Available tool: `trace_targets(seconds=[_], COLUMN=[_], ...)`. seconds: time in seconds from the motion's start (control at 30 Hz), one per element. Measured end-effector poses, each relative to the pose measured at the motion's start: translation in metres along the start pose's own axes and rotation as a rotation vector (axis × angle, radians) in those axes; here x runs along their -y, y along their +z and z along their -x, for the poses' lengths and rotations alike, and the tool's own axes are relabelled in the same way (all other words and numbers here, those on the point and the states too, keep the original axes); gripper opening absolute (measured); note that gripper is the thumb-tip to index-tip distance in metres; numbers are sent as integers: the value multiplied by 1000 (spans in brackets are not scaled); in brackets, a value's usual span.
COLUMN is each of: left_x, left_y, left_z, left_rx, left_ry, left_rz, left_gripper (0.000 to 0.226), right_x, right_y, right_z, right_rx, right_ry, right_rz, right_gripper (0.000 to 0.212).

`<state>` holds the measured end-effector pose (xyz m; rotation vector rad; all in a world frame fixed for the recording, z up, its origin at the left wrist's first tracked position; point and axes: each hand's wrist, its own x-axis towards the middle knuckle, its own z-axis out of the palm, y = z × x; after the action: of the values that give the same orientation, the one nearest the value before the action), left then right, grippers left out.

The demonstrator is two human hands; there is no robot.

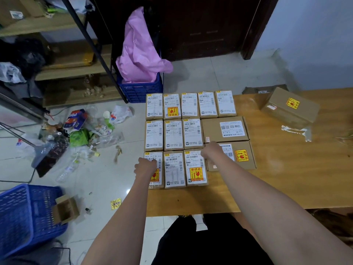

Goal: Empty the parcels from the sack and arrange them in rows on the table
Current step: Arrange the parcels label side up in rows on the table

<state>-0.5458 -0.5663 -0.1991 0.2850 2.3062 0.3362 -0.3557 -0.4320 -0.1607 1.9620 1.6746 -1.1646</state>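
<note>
I see small brown cardboard parcels (172, 134) with white labels lying in 3 rows at mid-frame on the wooden table (286, 178). My left hand (145, 166) and right hand (212, 150) rest on the nearest row (finger positions: I cannot tell). Litter (76, 131) covers the pale tiled floor (210, 73), left.

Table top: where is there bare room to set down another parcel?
Bare wood on the table lies right of the two wide parcels and in front of the loose box, and along the near edge. The left end is crowded with small parcels edge to edge.
</note>
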Motion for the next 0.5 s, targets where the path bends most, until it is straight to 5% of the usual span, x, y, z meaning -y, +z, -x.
trace_targets(seconds=[0.13, 0.23, 0.5], left_x=[-29, -61, -141], left_y=[0, 17, 104], left_z=[18, 33, 75], left_rx=[-193, -262, 4], left_ry=[188, 463, 915], left_rz=[-90, -173, -508], left_gripper=[67, 63, 77], right_x=[-19, -42, -100], right_y=[-29, -51, -91], right_z=[-10, -26, -67], right_rx=[-115, -173, -142], right_ry=[-24, -19, -204], right_rz=[-13, -33, 325], right_gripper=[33, 45, 98])
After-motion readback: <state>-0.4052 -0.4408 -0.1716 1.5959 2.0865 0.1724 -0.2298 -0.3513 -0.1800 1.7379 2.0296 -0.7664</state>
